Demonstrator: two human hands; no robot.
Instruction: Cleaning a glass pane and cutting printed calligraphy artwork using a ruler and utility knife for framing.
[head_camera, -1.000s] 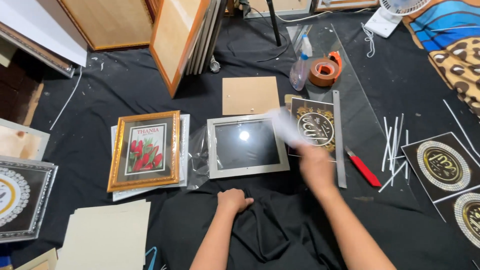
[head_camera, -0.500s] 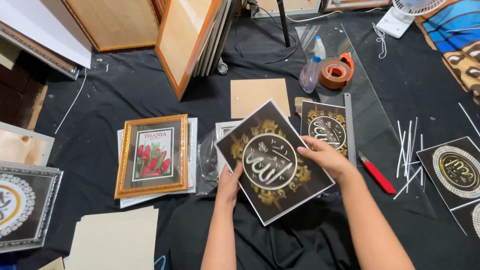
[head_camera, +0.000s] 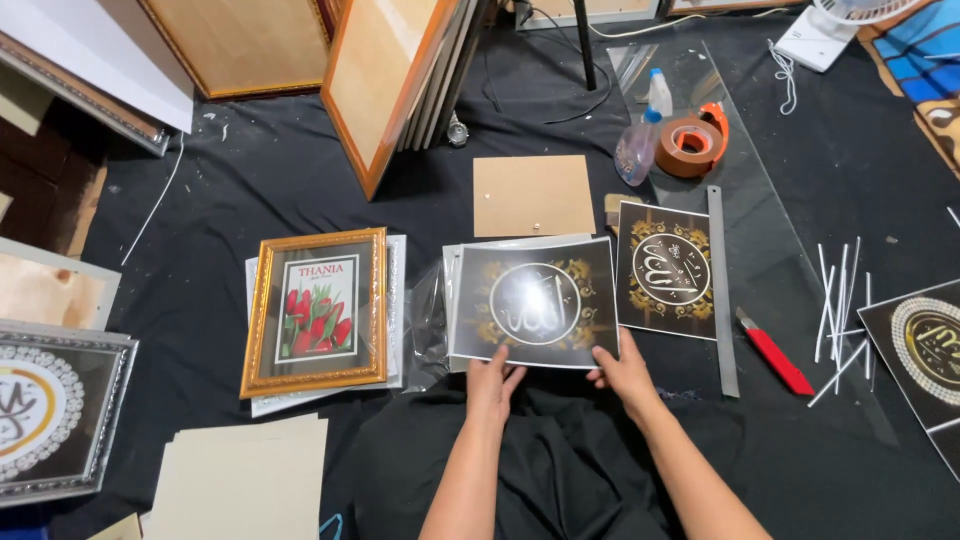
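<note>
The person's left hand (head_camera: 492, 375) and right hand (head_camera: 625, 372) each pinch the near edge of a dark calligraphy print (head_camera: 535, 302), which lies flat over the silver frame (head_camera: 449, 300) at the scene's centre. It looks seated but not yet backed: the brown backing board (head_camera: 532, 195) lies apart at twelve o'clock. At three o'clock sits a second print (head_camera: 666, 270), beyond it a metal ruler (head_camera: 722, 290); a gold-framed flower picture (head_camera: 317, 310) lies at nine o'clock.

Black cloth (head_camera: 250, 200) over the floor
</note>
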